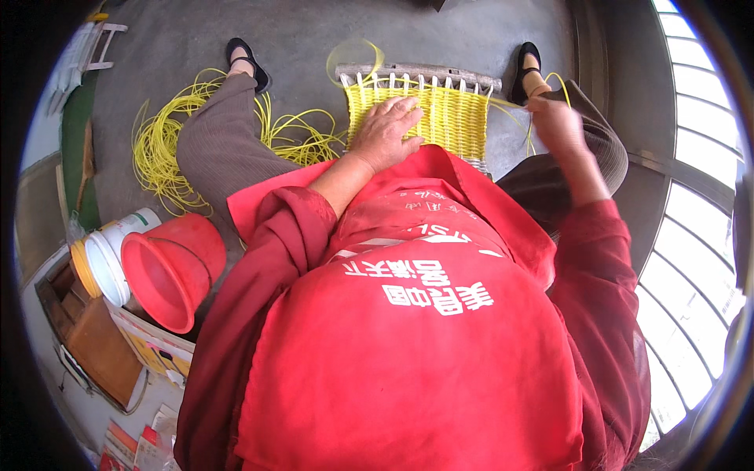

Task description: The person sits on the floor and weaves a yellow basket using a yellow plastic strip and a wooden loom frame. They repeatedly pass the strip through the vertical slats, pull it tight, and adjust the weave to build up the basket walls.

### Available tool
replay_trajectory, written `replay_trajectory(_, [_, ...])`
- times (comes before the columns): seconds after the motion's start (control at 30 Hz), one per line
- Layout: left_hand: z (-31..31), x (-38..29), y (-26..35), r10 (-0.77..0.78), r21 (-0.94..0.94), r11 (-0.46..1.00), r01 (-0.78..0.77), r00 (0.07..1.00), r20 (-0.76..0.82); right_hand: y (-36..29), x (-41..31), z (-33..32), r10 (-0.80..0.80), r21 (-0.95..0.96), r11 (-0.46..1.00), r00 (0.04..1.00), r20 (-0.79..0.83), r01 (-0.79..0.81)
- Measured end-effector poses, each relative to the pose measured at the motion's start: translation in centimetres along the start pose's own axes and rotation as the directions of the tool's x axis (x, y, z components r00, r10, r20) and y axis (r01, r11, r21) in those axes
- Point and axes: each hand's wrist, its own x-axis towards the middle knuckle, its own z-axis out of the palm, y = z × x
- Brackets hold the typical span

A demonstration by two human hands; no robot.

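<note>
A yellow woven panel (453, 120), made of thin plastic strands on pale warp cords, lies between my knees. Its far end is tied in loops to a weathered wooden bar (424, 73). My left hand (392, 126) rests palm down on the weave, fingers slightly apart, holding nothing. Off to the panel's right, my right hand (556, 123) is blurred and closed on a yellow strand (506, 103) running from the panel's right edge. One loop of strand arches above this hand, and thin lengths hang below it. The panel's near end is partly hidden by my red apron (406, 365).
Loose coils of yellow strand (165, 150) spread around my left leg on the grey floor (159, 35). At left, a red bucket (206, 247) lies tilted beside white pails (106, 268) and a brown wooden box (103, 347). A barred window (689, 259) lines the right side.
</note>
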Motion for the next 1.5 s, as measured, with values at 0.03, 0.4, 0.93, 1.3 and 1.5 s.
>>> replay_trajectory(0.03, [0.1,-0.1,0.1,0.001,-0.006,1.0,-0.001,1.0,0.002,2.1,-0.3,-1.3,0.133,-0.154,0.979,0.991,-0.007,-0.133])
replay_trajectory(0.4, [0.4,0.1,0.2,0.012,-0.01,1.0,-0.012,1.0,-0.019,20.7,-3.8,-2.5,0.421,-0.23,0.874,0.904,-0.077,-0.427])
replay_trajectory(0.93, [-2.7,3.9,-2.6,-0.146,0.013,0.983,0.185,0.817,-0.558,-9.6,3.8,5.3,-0.156,0.13,0.969,0.927,-0.34,0.211])
replay_trajectory(1.3, [-2.7,5.9,-4.2,-0.237,0.221,0.929,0.296,0.937,-0.259,-10.4,6.0,4.9,-0.118,0.127,0.978,0.938,-0.326,0.167])
replay_trajectory(1.5, [-3.1,6.8,-4.5,-0.347,0.18,0.902,0.392,0.907,-0.239,-9.9,6.9,4.5,-0.209,0.156,0.951,0.928,-0.309,0.267])
